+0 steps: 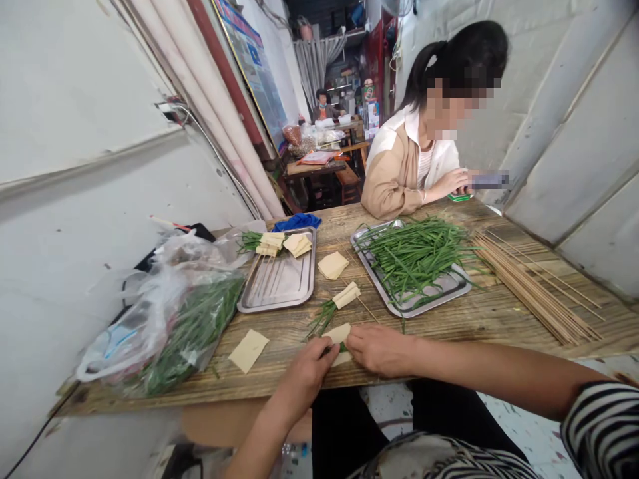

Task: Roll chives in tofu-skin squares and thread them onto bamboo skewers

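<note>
At the table's near edge, my left hand (310, 364) and my right hand (378, 349) are closed on opposite ends of a pale yellow tofu sheet (340, 334), folded over some green chives. Just beyond lies a finished-looking roll of tofu sheet (346, 295) with chives (324, 315) sticking out of its end. A thin skewer lies beside that roll. One flat tofu sheet (248, 350) rests to the left of my left hand, and a small stack of sheets (333, 265) sits farther back. My fingers hide part of the sheet being held.
A metal tray (277, 293) at left holds rolls and sheets; another tray (419, 307) bears heaped chives (414, 253). Bamboo skewers (536, 289) lie at right. A plastic bag (194, 332) of greens and a blue cloth (298, 221) are leftward. A person (399, 166) sits opposite holding a phone.
</note>
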Action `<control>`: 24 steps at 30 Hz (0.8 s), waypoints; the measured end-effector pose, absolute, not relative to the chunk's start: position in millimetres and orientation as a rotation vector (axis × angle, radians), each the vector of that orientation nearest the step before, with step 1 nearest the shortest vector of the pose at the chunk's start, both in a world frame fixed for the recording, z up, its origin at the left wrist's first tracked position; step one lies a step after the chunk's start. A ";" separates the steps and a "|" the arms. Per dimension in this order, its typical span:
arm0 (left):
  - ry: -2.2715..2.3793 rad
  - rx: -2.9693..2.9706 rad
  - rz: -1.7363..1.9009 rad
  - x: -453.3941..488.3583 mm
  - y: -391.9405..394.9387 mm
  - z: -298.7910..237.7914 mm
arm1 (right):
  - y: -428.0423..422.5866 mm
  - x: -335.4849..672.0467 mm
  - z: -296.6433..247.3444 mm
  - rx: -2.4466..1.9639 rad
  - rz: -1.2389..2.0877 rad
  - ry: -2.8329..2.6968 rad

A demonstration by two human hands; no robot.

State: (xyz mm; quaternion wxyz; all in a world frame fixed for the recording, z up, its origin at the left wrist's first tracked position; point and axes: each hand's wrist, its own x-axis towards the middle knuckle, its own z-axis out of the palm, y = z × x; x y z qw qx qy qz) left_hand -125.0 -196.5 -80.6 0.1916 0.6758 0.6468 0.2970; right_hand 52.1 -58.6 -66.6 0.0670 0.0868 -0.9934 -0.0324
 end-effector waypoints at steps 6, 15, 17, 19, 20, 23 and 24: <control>1.825 2.338 0.528 -125.0 -208.7 -67.5 | -64.3 51.0 -64.2 0.295 -0.135 -2.997; 1.856 2.455 0.454 -118.5 -199.5 -56.8 | -68.1 47.8 -69.4 0.223 -0.119 -2.998; 1.866 2.460 0.483 -118.4 -199.2 -59.1 | -69.3 47.6 -68.2 0.214 -0.138 -3.005; 1.875 2.444 0.491 -117.7 -199.9 -60.4 | -70.3 47.0 -66.9 0.211 -0.140 -3.009; 1.878 2.433 0.496 -117.2 -200.3 -61.1 | -70.4 46.4 -66.5 0.210 -0.133 -3.007; 1.888 2.403 0.589 -116.2 -199.8 -65.4 | -67.6 43.1 -67.7 0.135 -0.085 -3.004; 1.901 2.386 0.641 -116.1 -199.1 -67.6 | -65.8 41.6 -68.8 0.088 -0.052 -3.002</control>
